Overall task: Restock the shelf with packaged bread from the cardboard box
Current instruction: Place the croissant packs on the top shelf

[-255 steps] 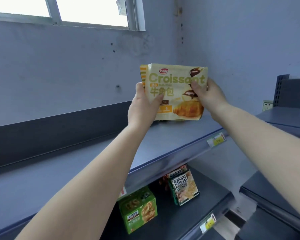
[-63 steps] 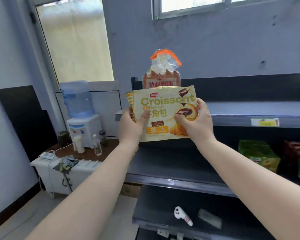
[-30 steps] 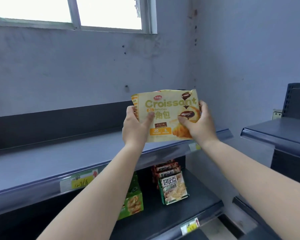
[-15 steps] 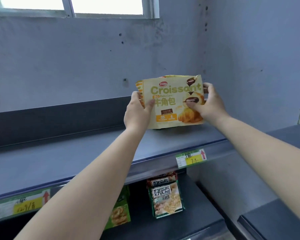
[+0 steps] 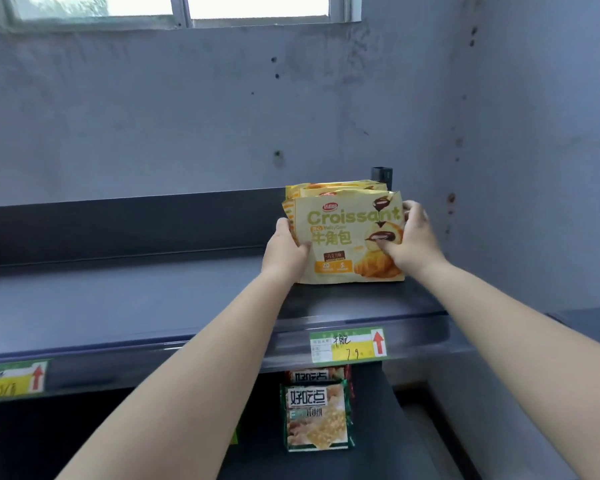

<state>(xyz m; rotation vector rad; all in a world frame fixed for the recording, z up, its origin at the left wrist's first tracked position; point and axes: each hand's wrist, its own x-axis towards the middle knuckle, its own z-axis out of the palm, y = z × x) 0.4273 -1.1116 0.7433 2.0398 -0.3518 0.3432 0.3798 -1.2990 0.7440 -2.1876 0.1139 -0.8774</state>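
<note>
A yellow croissant pack (image 5: 347,240) stands upright on the right end of the top shelf (image 5: 136,303), its bottom edge on the shelf surface. My left hand (image 5: 284,251) grips its left edge, thumb on the front. On the right edge my right hand (image 5: 409,240) grips it, thumb across the printed croissant. More croissant packs (image 5: 336,188) stand right behind it, against the shelf's back panel. The cardboard box is out of view.
A price label with a red arrow (image 5: 347,344) sits on the shelf's front rail, another (image 5: 11,379) at the far left. Snack packs (image 5: 316,414) stand on the lower shelf. The wall corner closes the right side; a second shelf unit (image 5: 582,317) juts in there.
Both hands have carried the croissant pack forward and down onto the right end of the top shelf, in front of the packs standing there. The view has moved closer.
</note>
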